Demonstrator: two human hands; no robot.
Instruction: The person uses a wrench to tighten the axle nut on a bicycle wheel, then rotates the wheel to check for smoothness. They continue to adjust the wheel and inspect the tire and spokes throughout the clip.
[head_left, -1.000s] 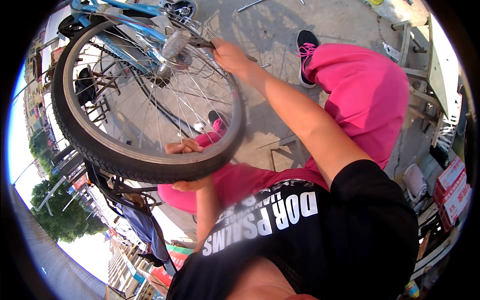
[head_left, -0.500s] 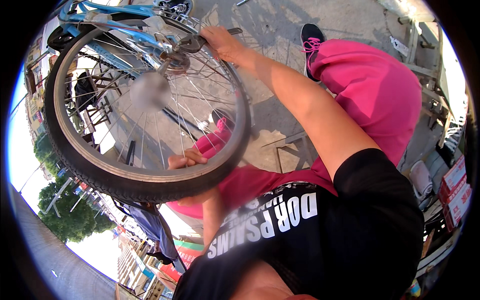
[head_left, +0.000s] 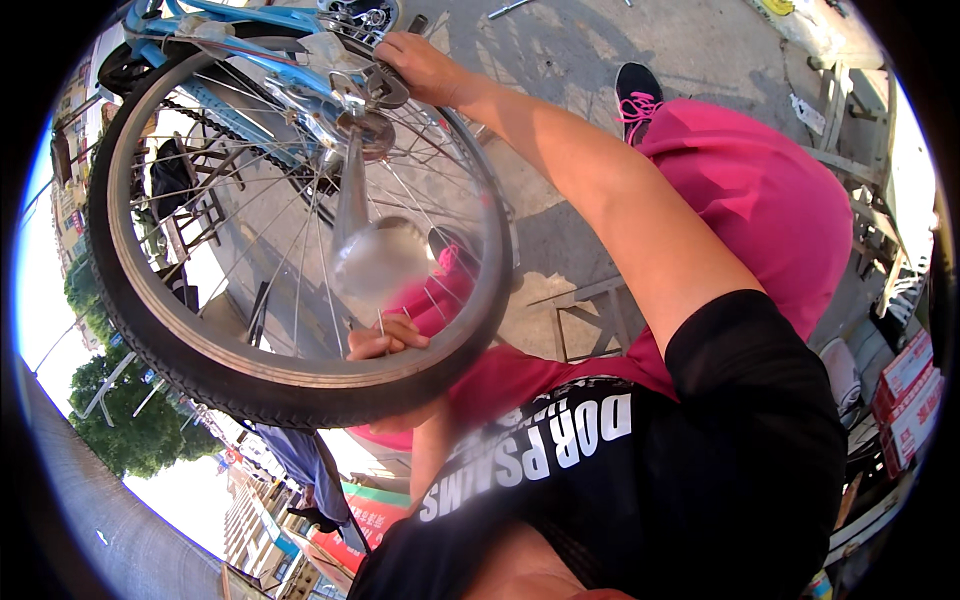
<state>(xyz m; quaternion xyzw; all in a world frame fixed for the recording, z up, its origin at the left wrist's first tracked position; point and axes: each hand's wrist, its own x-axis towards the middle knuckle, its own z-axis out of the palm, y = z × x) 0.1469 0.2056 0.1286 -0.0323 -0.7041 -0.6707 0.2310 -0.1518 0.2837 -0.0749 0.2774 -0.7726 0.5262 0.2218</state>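
A bicycle wheel with a black tyre and thin spokes fills the left half of the view, joined to a pale blue frame. My left hand is wrapped round the near rim, its fingers inside among the spokes and its wrist beyond the tyre. At the far side, my right hand closes on a dark wrench-like metal tool beside the hub; the tool's exact kind is unclear. From the hub area, a blurred silver rod with a round end reaches toward me.
Concrete ground lies beyond the wheel, with a silver bar on it. A low metal frame stands by my pink trouser leg. Red and white boxes sit at the right. A person in blue shows lower left.
My right hand has moved slightly left and the tool has turned, its end swinging up and left. The blurred silver rod has swung down and right. The wheel has shifted slightly.
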